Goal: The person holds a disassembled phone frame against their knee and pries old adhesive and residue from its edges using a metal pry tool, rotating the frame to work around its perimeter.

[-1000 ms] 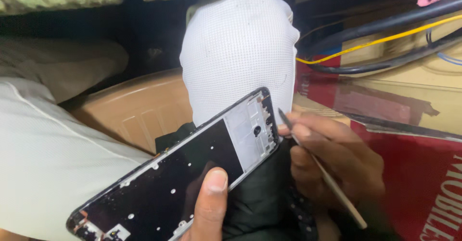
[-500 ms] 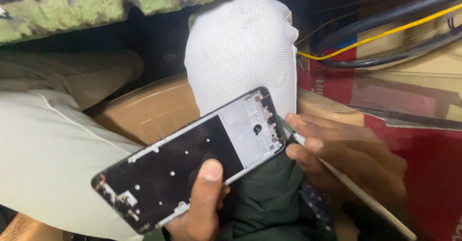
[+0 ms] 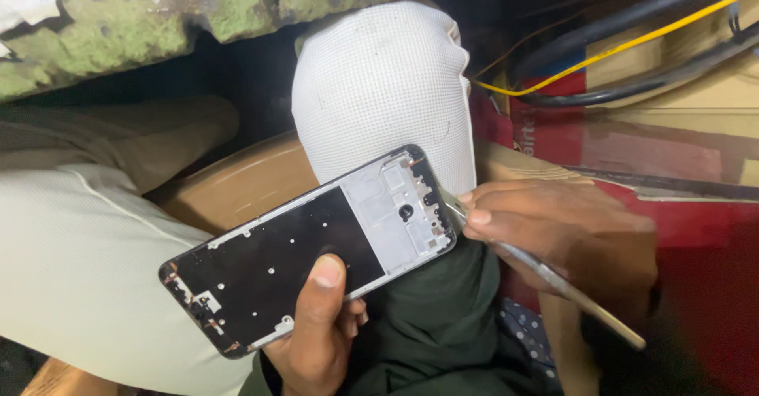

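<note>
My left hand (image 3: pixel 316 329) grips an opened phone frame (image 3: pixel 308 246) from below, thumb pressed on its black inner face. The frame lies tilted, its grey camera end up and to the right. My right hand (image 3: pixel 565 234) holds thin metal tweezers (image 3: pixel 545 273), whose tip touches the frame's upper right edge. The long handle sticks out down and to the right.
A white mesh-covered rounded shape (image 3: pixel 383 88) stands behind the phone. Dark green cloth (image 3: pixel 431 325) lies under the hands. A pale trouser leg (image 3: pixel 71 262) fills the left. Red cartons (image 3: pixel 696 230), black cables and a yellow wire (image 3: pixel 624 44) lie on the right.
The phone frame has shifted slightly as the view moved. My right hand has brought the tweezers' tip against the frame's upper right edge.
</note>
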